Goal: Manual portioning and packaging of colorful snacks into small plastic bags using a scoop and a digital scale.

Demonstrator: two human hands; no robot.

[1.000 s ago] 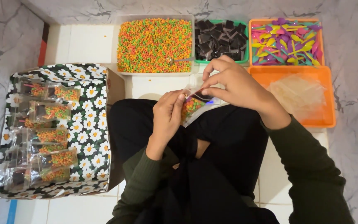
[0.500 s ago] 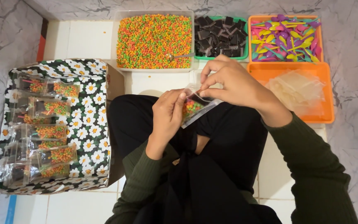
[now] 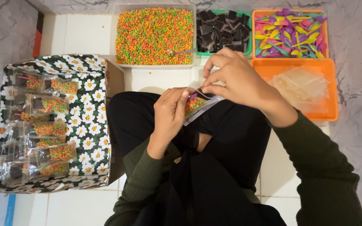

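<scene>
While the left hand [image 3: 170, 112] grips the small bag [image 3: 197, 104], the right hand [image 3: 235, 77] pinches its top.

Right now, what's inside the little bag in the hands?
The bag holds orange and green candy beads plus something purple. The left hand and right hand cover the rest.

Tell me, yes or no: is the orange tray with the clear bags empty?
No. The orange tray holds a loose pile of clear bags.

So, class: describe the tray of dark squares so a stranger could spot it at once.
Look along the row of trays at the top of the white tiled floor. The green tray sits between the clear tub of orange-green pellets and the orange tray of coloured spoons; only it holds dark brown squares.
</scene>
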